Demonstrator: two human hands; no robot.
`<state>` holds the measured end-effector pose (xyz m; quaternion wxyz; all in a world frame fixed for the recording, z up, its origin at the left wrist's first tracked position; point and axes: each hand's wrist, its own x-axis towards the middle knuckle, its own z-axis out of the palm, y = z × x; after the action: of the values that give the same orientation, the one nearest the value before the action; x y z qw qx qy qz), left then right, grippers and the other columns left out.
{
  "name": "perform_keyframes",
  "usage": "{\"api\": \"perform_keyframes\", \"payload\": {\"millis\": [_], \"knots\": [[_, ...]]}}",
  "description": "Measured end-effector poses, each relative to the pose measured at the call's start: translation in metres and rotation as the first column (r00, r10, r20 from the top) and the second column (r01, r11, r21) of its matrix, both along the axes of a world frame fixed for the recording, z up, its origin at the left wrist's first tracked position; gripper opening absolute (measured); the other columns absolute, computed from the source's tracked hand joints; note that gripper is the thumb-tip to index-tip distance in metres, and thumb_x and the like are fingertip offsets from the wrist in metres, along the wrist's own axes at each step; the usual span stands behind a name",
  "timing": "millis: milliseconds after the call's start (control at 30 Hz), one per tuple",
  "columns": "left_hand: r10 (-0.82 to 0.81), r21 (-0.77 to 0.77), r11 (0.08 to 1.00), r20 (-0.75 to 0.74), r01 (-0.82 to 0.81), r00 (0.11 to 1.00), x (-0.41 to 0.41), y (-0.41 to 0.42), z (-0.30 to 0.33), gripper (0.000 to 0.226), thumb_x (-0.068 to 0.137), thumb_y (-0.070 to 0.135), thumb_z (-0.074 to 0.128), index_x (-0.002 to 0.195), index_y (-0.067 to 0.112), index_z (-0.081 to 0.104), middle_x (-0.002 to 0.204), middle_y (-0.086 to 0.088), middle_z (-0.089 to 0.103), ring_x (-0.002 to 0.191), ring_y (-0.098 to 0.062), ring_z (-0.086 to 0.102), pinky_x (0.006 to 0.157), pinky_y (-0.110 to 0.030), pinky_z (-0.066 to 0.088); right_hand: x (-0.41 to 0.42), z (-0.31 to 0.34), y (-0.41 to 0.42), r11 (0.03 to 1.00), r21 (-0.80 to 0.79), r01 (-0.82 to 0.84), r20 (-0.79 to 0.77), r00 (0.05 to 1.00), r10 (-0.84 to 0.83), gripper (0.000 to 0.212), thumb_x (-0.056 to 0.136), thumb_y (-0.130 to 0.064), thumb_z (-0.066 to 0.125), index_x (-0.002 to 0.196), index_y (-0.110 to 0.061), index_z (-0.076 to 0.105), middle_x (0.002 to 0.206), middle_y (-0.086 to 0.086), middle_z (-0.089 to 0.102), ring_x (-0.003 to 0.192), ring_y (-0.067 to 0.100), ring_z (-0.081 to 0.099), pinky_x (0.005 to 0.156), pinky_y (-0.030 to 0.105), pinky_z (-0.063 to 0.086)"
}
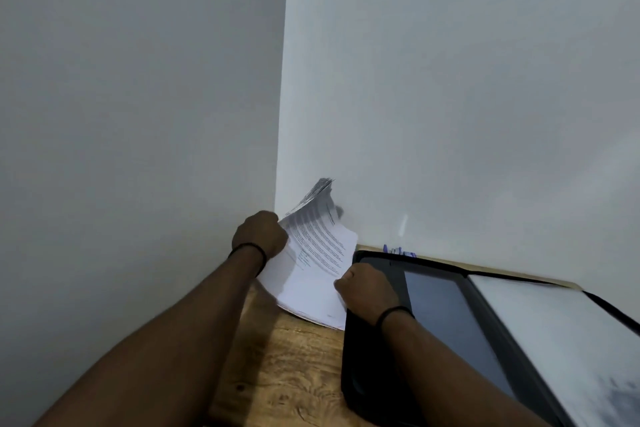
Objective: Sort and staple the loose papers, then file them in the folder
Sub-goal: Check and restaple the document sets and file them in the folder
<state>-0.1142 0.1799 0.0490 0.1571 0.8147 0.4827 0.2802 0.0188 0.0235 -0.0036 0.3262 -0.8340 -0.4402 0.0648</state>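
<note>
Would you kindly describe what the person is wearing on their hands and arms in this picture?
Both forearms are bare, with no sleeves in view. The left hand and the right hand are ungloved, with no rings visible. Each wrist carries a thin black band, like a cord or hair tie: the left band and the right band. No watch or markings show.

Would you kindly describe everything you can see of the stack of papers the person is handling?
The stack of papers is white, printed with lines of dark text, blurred by motion. It rests on the wooden table in the wall corner, beside the open black folder. The left hand grips its left edge, lifting upper sheets that curl and fan upward; the right hand holds its right edge. No staple is visible.
</note>
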Motion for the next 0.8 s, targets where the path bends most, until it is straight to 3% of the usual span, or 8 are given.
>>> {"api": "perform_keyframes", "payload": {"millis": [100, 200, 300, 400, 500, 633, 733, 800], "knots": [[-0.013, 0.224, 0.974, 0.129, -0.016, 0.992, -0.012, -0.029, 0.033, 0.026, 0.088, 0.016, 0.057, 0.066, 0.014, 0.043, 0.07, 0.0, 0.052, 0.074, -0.028, 0.054, 0.055, -0.027, 0.03, -0.006, 0.016, -0.013, 0.993, 0.112, 0.038, -0.046, 0.998, -0.033, 0.015, 0.087, -0.019, 0.052, 0.074, -0.014, 0.049, 0.078, 0.003, 0.058, 0.075, 0.021, 0.054, 0.055, 0.027, 0.036], [-0.073, 0.333, 0.943, 0.207, 0.0, 0.976, -0.022, -0.056, 0.065, 0.028, 0.09, 0.02, 0.06, 0.069, 0.012, 0.043, 0.071, -0.002, 0.051, 0.074, -0.03, 0.049, 0.062, -0.032, 0.032, -0.011, 0.039, -0.032, 0.944, 0.305, 0.126, -0.173, 0.982, -0.075, 0.023, 0.095, -0.032, 0.054, 0.101, -0.009, 0.058, 0.102, 0.009, 0.063, 0.094, 0.024, 0.06, 0.069, 0.028, 0.042], [-0.199, 0.26, 0.959, 0.333, 0.113, 0.922, -0.029, -0.079, 0.089, 0.041, 0.086, 0.027, 0.067, 0.064, 0.015, 0.034, 0.065, -0.001, 0.043, 0.067, -0.023, 0.041, 0.057, -0.034, 0.027, -0.01, 0.067, -0.057, 0.839, 0.473, 0.27, -0.364, 0.927, -0.094, 0.07, 0.096, -0.049, 0.058, 0.142, 0.0, 0.04, 0.139, 0.016, 0.052, 0.126, 0.031, 0.05, 0.089, 0.027, 0.037], [-0.351, 0.115, 0.931, 0.542, 0.346, 0.764, -0.025, -0.097, 0.097, 0.035, 0.07, 0.036, 0.069, 0.066, 0.015, 0.042, 0.066, -0.004, 0.044, 0.064, -0.02, 0.041, 0.06, -0.031, 0.032, 0.004, 0.086, -0.079, 0.746, 0.567, 0.349, -0.571, 0.82, 0.049, 0.092, 0.082, -0.064, 0.068, 0.142, -0.001, 0.039, 0.131, 0.009, 0.056, 0.119, 0.029, 0.056, 0.095, 0.029, 0.043], [-0.328, -0.074, 0.821, 0.751, 0.566, 0.573, -0.008, -0.116, 0.089, 0.023, 0.081, 0.021, 0.078, 0.086, 0.004, 0.063, 0.083, -0.012, 0.065, 0.074, -0.025, 0.059, 0.07, -0.038, 0.05, 0.024, 0.093, -0.106, 0.677, 0.667, 0.311, -0.598, 0.765, 0.238, 0.062, 0.078, -0.051, 0.08, 0.121, -0.009, 0.065, 0.11, 0.006, 0.073, 0.098, 0.027, 0.071, 0.091, 0.047, 0.057], [-0.245, -0.229, 0.679, 0.826, 0.698, 0.509, 0.02, -0.136, 0.063, 0.029, 0.091, 0.013, 0.07, 0.113, -0.004, 0.065, 0.108, -0.02, 0.073, 0.095, -0.036, 0.072, 0.082, -0.044, 0.06, 0.055, 0.096, -0.133, 0.63, 0.708, 0.32, -0.524, 0.835, 0.165, 0.022, 0.087, -0.023, 0.077, 0.104, -0.011, 0.07, 0.103, 0.006, 0.075, 0.094, 0.028, 0.071, 0.09, 0.05, 0.057], [-0.224, -0.333, 0.607, 0.799, 0.722, 0.557, 0.043, -0.143, 0.042, 0.034, 0.095, 0.022, 0.066, 0.115, -0.006, 0.064, 0.101, -0.017, 0.074, 0.086, -0.029, 0.073, 0.068, -0.033, 0.059, 0.082, 0.084, -0.142, 0.711, 0.621, 0.331, -0.526, 0.848, 0.064, 0.024, 0.087, -0.024, 0.077, 0.102, -0.006, 0.072, 0.097, 0.008, 0.074, 0.091, 0.03, 0.071, 0.086, 0.046, 0.059], [-0.266, -0.418, 0.752, 0.515, 0.51, 0.815, 0.066, -0.139, 0.021, 0.056, 0.096, 0.044, 0.06, 0.12, -0.006, 0.061, 0.108, -0.016, 0.071, 0.092, -0.027, 0.07, 0.073, -0.032, 0.057, 0.104, 0.068, -0.146, 0.845, 0.427, 0.323, -0.429, 0.895, -0.126, 0.039, 0.088, -0.034, 0.074, 0.105, 0.0, 0.067, 0.094, 0.006, 0.07, 0.089, 0.028, 0.068, 0.075, 0.032, 0.057]]}}
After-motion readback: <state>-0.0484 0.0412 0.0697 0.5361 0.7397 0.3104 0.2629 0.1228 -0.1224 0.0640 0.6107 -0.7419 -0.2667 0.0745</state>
